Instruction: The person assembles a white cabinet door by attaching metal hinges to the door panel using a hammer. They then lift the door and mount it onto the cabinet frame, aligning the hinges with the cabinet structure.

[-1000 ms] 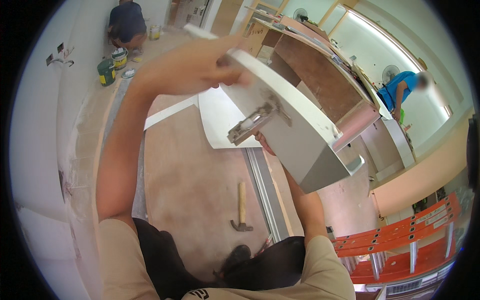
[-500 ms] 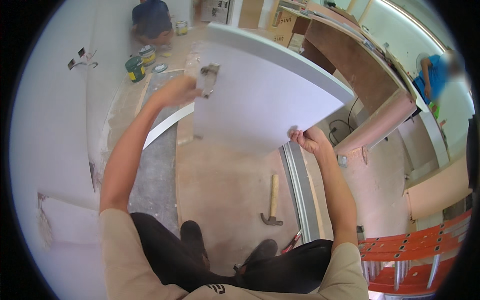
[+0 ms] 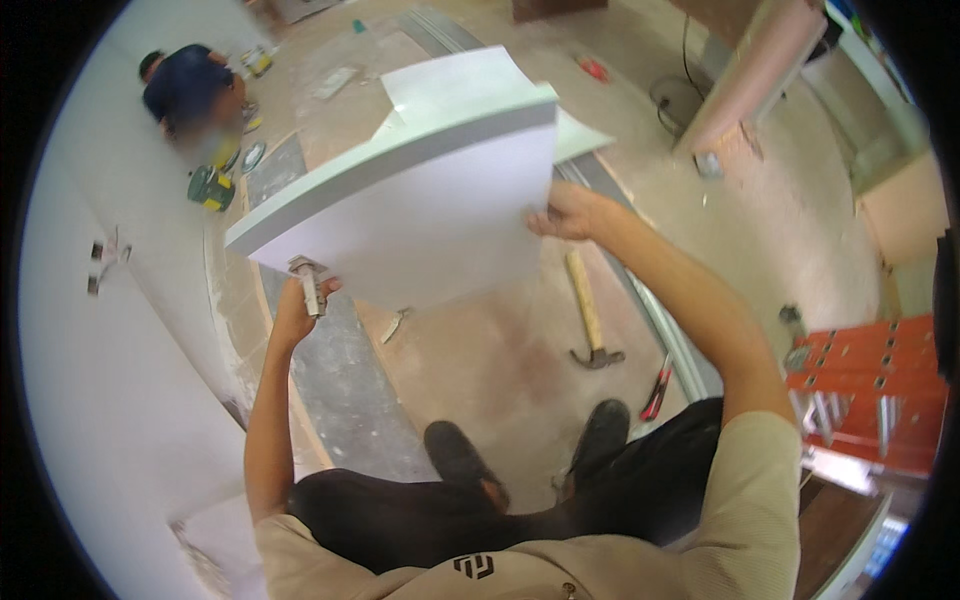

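A white cabinet door [image 3: 440, 210] is held up in front of me, tilted, with its grey-edged side away from me. My left hand [image 3: 298, 312] grips its left edge beside a metal hinge [image 3: 310, 285] that sticks out from the door. My right hand [image 3: 568, 212] is closed around the right edge, thumb on the white face. Another small metal piece [image 3: 396, 325] shows just below the door's lower edge; I cannot tell whether it is attached. On the floor lie a claw hammer [image 3: 588, 315] with a wooden handle and a red utility knife [image 3: 657, 390].
White sheets [image 3: 455, 80] lie beyond the door. Metal channels [image 3: 680, 340] run along the floor at right. An orange ladder [image 3: 870, 390] lies at lower right. A person [image 3: 195, 90] crouches by the left wall near a green bucket [image 3: 210, 187]. A cable [image 3: 672, 100] trails at the far right.
The door has swung round, its left side coming lower and nearer to me. My left hand has come down and now holds its edge by the hinge. My view has tipped downward.
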Motion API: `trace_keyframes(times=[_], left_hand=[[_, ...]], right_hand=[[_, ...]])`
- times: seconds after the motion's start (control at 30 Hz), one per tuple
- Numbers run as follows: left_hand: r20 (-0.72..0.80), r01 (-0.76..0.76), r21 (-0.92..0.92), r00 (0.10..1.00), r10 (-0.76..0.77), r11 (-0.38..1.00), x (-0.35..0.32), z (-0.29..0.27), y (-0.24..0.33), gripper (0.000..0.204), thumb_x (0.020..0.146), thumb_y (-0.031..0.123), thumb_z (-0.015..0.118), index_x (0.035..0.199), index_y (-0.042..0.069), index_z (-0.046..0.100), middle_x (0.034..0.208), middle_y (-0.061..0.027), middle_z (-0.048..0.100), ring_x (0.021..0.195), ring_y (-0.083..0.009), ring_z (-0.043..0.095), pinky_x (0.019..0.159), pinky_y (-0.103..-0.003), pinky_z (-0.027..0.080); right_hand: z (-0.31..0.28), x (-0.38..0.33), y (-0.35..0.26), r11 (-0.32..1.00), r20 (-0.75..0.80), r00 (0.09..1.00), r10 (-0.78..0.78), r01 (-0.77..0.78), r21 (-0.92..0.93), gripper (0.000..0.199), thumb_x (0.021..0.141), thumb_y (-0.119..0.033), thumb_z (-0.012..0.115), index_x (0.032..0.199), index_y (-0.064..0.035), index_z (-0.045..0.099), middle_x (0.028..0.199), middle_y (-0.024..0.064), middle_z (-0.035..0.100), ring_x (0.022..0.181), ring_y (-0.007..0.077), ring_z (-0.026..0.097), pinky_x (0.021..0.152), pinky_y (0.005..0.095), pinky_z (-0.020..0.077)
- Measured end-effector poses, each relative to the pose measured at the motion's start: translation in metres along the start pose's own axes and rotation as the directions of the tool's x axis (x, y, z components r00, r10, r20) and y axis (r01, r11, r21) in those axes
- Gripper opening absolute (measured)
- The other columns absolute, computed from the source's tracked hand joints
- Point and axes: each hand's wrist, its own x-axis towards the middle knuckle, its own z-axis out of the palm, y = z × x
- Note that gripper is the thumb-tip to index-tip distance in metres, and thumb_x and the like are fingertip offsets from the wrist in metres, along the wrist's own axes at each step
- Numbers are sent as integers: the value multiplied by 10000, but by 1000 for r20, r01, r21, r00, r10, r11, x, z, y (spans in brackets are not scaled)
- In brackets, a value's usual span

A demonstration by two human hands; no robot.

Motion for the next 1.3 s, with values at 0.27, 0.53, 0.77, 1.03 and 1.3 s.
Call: trace_keyframes(times=[0.27, 0.53, 0.77, 1.03, 1.3], left_hand=[[32, -45, 483, 999, 34, 875, -11, -156, -30, 248, 969, 116, 590, 1155, -16, 689, 1084, -140, 698, 1051, -256, 646, 970, -376, 490], [9, -512, 537, 798, 602, 670, 68, -13, 270, 496, 959, 245, 694, 1381, 14, 576, 1156, -160, 722, 1062, -223, 678, 968, -339, 499], [-5, -218, 416, 970, 242, 883, 76, 8, 275, 256, 972, 147, 681, 1171, 5, 603, 962, -73, 683, 818, -108, 590, 768, -266, 510], [-74, -283, 324, 944, 323, 903, 77, 12, 267, 316, 929, 110, 710, 1190, -12, 580, 998, -106, 682, 899, -152, 624, 832, -274, 492], [-116, -265, 539, 916, 383, 799, 73, 14, 264, 376, 936, 230, 697, 1237, 36, 581, 1001, -168, 698, 840, -282, 692, 783, -327, 521]], right_hand=[[18, -13, -3, 996, -91, 995, -34, 26, -89, 185, 1030, -186, 542, 1149, -60, 606, 917, 23, 604, 727, 129, 640, 478, 185, 586], [-10, -5, 4, 952, -23, 989, -145, 133, -277, 465, 1044, -345, 493, 1394, -38, 502, 1343, 154, 583, 822, 182, 711, 657, 292, 630], [-108, -59, 127, 260, -290, 772, -565, -167, -951, 699, 993, -435, 568, 1550, -87, 329, 1184, 260, 668, 930, 414, 698, 819, 513, 548], [-123, -117, 321, -14, -269, 700, -661, -370, -929, 639, 749, -175, 807, 1353, -129, 603, 1394, 259, 442, 1286, 436, 438, 1140, 564, 302], [-130, -135, 293, 160, -253, 757, -602, -197, -967, 448, 717, -122, 761, 1122, -30, 592, 1205, 242, 513, 1202, 412, 482, 1024, 528, 383]])
